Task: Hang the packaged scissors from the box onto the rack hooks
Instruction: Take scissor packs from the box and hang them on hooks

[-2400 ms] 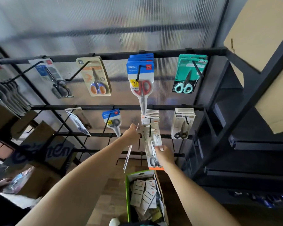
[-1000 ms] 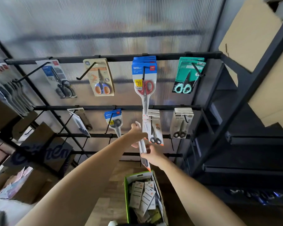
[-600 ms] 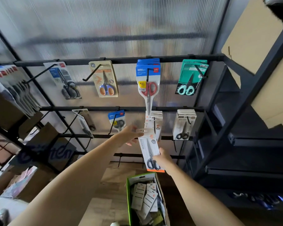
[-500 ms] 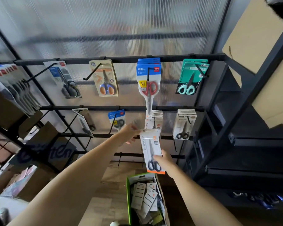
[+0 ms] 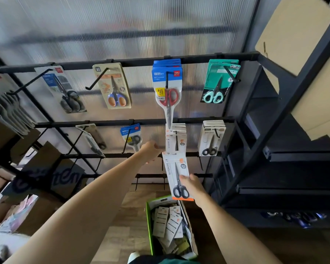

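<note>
Head view: my right hand (image 5: 191, 184) grips a scissors pack (image 5: 176, 174) below its hook (image 5: 176, 142); left hand (image 5: 151, 151) spread beside; next, thread the hanging hole.

Rack (image 5: 141, 62) ahead with hooked scissor packs in rows, held pack (image 5: 176, 174) just below the hanging stack (image 5: 176, 138), left hand (image 5: 151, 151) left of it, right hand (image 5: 191, 184) at its lower edge, box (image 5: 169, 225) on the floor beneath.

Both bare arms reach forward, the left hand (image 5: 150, 151) loosely curled, the right hand (image 5: 192, 184) gripping with its thumb on top.
</note>
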{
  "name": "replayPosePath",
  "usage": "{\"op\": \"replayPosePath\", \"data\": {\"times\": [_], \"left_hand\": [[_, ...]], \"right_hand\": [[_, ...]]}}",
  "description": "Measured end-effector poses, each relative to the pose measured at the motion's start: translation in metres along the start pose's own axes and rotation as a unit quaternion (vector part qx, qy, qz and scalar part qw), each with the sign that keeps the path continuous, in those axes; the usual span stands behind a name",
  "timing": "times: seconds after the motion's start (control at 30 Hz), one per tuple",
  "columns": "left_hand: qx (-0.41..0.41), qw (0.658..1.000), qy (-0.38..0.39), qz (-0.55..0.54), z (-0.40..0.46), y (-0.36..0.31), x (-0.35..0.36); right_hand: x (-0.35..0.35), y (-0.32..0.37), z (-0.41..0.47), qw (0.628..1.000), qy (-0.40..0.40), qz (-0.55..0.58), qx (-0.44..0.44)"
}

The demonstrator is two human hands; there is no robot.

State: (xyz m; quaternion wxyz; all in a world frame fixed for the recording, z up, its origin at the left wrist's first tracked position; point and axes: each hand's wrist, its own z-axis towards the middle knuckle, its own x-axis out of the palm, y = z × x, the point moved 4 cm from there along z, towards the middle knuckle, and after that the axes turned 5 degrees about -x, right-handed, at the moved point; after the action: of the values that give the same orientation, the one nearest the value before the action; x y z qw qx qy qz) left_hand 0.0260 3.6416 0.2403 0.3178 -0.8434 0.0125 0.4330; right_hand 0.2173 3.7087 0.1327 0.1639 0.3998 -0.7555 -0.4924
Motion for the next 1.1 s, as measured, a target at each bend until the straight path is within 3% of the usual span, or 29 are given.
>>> {"op": "replayPosePath", "data": {"times": [0.4,0.67,1.1], "left_hand": [[0.014,0.997,-0.008,0.081,0.013,0.001,0.005],[0.023,0.994,0.012,0.108,0.020,0.000,0.010],[0.050,0.984,0.004,0.169,0.030,-0.010,0.016]], "right_hand": [[0.005,-0.007,0.003,0.999,0.022,0.041,0.013],[0.002,-0.001,0.007,0.992,-0.020,0.122,0.011],[-0.004,0.043,0.047,0.996,-0.080,-0.004,0.036]]}}
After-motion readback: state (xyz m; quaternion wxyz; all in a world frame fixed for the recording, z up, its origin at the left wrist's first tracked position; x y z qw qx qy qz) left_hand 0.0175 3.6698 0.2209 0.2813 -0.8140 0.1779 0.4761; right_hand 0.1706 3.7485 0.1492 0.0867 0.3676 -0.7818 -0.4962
